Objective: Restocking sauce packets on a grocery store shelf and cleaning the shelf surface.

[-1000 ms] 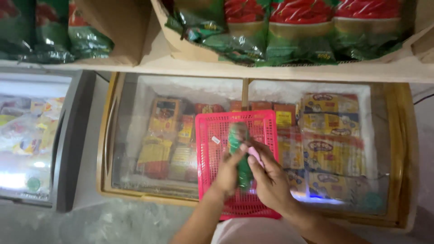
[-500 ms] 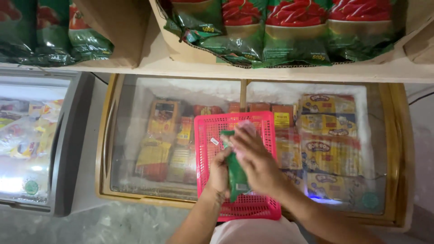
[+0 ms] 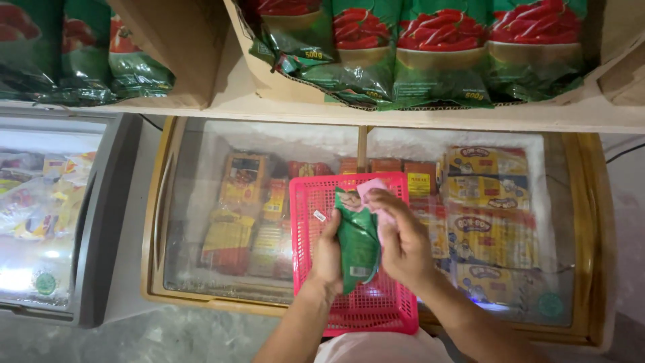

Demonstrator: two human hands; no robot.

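A red plastic basket (image 3: pixel 363 296) rests on the glass lid of a chest freezer (image 3: pixel 591 235) with a yellowish wooden-coloured frame. Over the basket, the left hand (image 3: pixel 327 259) holds a green packet (image 3: pixel 357 245) upright by its left edge, its grip closed on the packet. The right hand (image 3: pixel 403 238) covers the packet's right side, fingers curled against it and pinching a small pink slip (image 3: pixel 373 190) at the top; its grip is narrow, closed on packet and slip together.

Through the frosted glass lie stacks of yellow and orange frozen-food packs (image 3: pixel 487 208), with frost thick along the inner walls. To the left stands a second freezer (image 3: pixel 101 222) with a grey frame and a brightly lit interior. Above both runs a pale shelf (image 3: pixel 416 114) carrying open cardboard boxes (image 3: pixel 188 47) filled with green bags printed with red chillies (image 3: pixel 437 47). The floor (image 3: pixel 134 336) in front is grey and mottled.
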